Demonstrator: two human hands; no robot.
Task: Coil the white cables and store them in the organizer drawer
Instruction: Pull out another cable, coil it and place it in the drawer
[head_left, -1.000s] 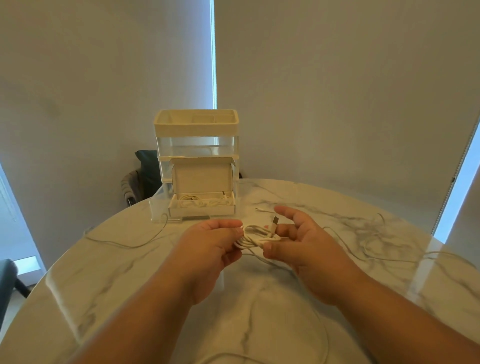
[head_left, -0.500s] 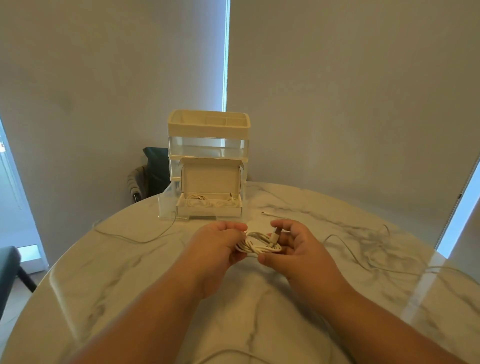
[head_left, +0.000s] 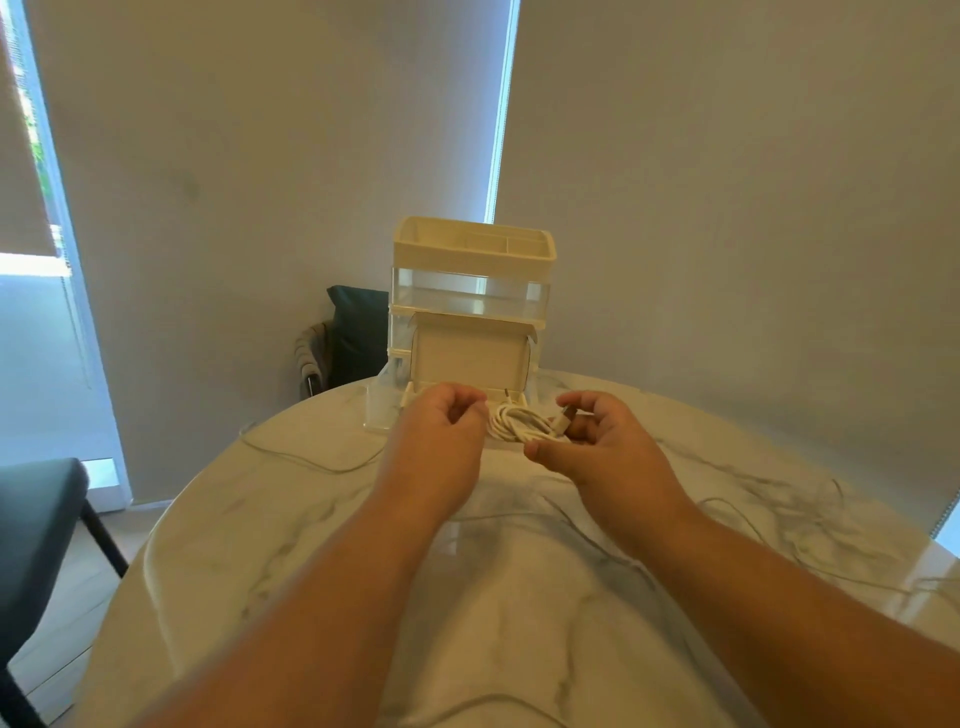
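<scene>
A coiled white cable (head_left: 519, 423) hangs between my two hands just in front of the organizer's open bottom drawer (head_left: 511, 397). My right hand (head_left: 608, 447) grips the coil's right end between thumb and fingers, with the USB plug (head_left: 563, 418) sticking up by the fingers. My left hand (head_left: 441, 431) has its fingers curled at the coil's left end and appears to pinch it. The cream organizer (head_left: 472, 291) stands at the table's far edge, its drawer flap (head_left: 470, 358) raised. My hands hide most of the drawer's inside.
Loose white cables lie on the round marble table (head_left: 493, 597): one at the left (head_left: 311, 462), a tangle at the right (head_left: 779, 501), one near the front edge (head_left: 467, 701). A dark chair (head_left: 31, 519) stands at the left, another (head_left: 353, 332) behind the table.
Both hands have carried the coil forward, up to the open drawer. The right hand's fingers have loosened around the plug end. The camera view has shifted left.
</scene>
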